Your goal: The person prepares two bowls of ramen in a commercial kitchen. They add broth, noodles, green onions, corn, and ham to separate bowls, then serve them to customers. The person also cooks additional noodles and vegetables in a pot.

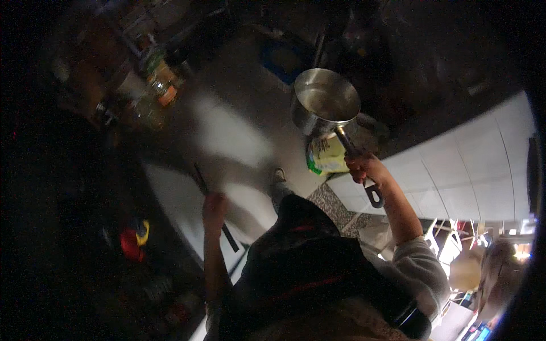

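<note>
My right hand (364,168) is closed around the dark handle of a metal saucepan (326,96). The pan is held out in front of me and tilted, so its inside shows; in the dim light I cannot tell whether anything is in it. The handle's looped end (375,198) sticks out behind my fist. On the other side, my left hand (215,206) is blurred and wrapped around a long dark bar (230,238), which runs along a white panel (172,200). Whether the bar is fixed to that panel cannot be made out.
Below the saucepan is a yellow and green package (330,157) bearing writing. White drawer-like fronts (452,166) run along the right. Blurred bottles (162,87) and jars stand at upper left, and a red and yellow object (133,244) lies in shadow. My shoe (280,174) rests on the floor.
</note>
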A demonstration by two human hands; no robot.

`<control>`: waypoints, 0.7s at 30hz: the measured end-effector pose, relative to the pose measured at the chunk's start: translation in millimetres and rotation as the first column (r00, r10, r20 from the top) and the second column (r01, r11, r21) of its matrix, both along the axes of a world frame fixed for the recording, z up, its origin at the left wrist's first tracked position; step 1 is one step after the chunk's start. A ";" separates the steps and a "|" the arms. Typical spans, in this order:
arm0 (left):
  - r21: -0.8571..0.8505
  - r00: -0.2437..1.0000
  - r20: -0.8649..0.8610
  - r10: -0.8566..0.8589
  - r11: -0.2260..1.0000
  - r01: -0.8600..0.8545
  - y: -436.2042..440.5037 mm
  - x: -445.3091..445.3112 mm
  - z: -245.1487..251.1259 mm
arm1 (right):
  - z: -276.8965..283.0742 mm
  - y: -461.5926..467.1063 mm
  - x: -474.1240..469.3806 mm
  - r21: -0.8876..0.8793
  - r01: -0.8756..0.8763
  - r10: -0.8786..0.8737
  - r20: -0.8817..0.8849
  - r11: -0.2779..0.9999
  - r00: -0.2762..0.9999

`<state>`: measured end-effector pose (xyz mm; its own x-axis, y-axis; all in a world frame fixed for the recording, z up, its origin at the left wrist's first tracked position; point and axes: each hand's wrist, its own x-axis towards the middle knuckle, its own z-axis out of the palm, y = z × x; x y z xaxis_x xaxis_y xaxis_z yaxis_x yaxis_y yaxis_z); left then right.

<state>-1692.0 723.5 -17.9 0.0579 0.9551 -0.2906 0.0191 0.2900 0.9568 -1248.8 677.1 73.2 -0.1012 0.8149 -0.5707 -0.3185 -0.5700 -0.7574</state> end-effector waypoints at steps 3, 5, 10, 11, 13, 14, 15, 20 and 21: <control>-0.025 0.994 -0.107 0.028 0.999 -0.031 117.0 20.5 -1.0 | 11.5 106.8 52.1 0.011 0.101 -0.101 -0.017 0.995 0.995; -0.049 0.916 -0.375 -0.139 0.990 0.130 179.4 17.4 5.1 | 10.9 163.2 91.5 0.049 -0.074 0.039 0.504 0.996 0.863; -0.094 0.964 -0.257 -0.068 0.995 0.045 331.7 37.4 0.4 | -13.2 347.3 217.9 0.199 0.113 -0.128 0.065 0.973 0.990; -0.160 0.930 -0.326 -0.173 0.979 0.126 375.0 38.0 -3.8 | -21.0 389.8 240.0 0.237 0.148 -0.167 0.062 0.960 0.984; -0.059 0.942 -0.283 -0.181 0.984 0.171 447.9 40.3 -17.1 | -33.5 473.3 281.4 0.302 0.134 -0.127 -0.044 0.944 0.991; -0.280 0.960 -0.030 -0.279 0.924 0.260 507.6 37.0 -22.8 | -39.0 514.8 298.0 0.337 0.094 -0.048 -0.144 0.937 0.988; -0.173 0.967 -0.069 -0.245 0.958 0.230 546.0 39.9 -33.2 | -46.9 540.4 308.1 0.313 0.124 -0.073 -0.170 0.942 0.983; -0.020 0.929 -0.096 -0.359 0.933 0.358 764.7 72.8 -62.9 | -57.7 676.2 361.3 0.274 0.312 -0.239 -0.270 0.910 0.933; -0.110 0.972 0.086 -0.217 0.968 0.226 796.3 81.2 -58.6 | -57.2 705.1 367.9 0.341 0.264 -0.177 -0.265 0.902 0.948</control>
